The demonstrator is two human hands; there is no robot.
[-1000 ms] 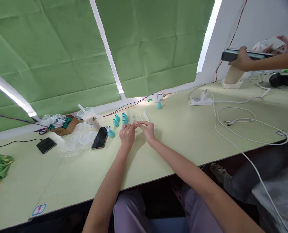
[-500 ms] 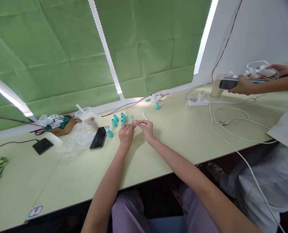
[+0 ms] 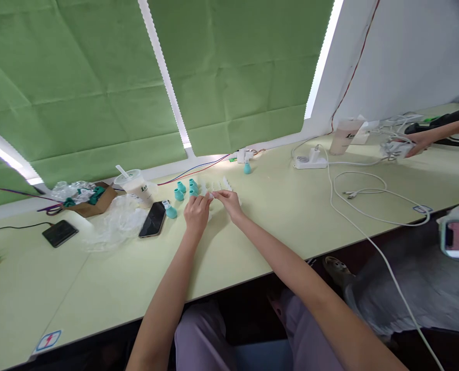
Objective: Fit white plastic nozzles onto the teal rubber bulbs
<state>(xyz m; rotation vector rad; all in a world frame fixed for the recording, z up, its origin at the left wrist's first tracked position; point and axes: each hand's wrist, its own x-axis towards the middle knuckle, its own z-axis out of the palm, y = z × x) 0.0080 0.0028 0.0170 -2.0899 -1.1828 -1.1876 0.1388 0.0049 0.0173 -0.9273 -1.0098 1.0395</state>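
One desk [image 3: 276,221] lies under left hand [image 3: 196,212] and right hand [image 3: 230,204], meeting near teal bulbs [image 3: 179,195], both apparently pinching a white piece [image 3: 210,196] between them. Adjusting it seems in hand; the next move calls for steadiness.

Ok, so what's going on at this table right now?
The person's left hand and right hand are close together above the table, fingertips pinching a small white piece; its exact shape is too small to tell. A group of teal pieces sits just beyond the left hand, with white pieces beside it. A phone lies farther left. Off to the right, a co-worker's hand holds a white bundle.
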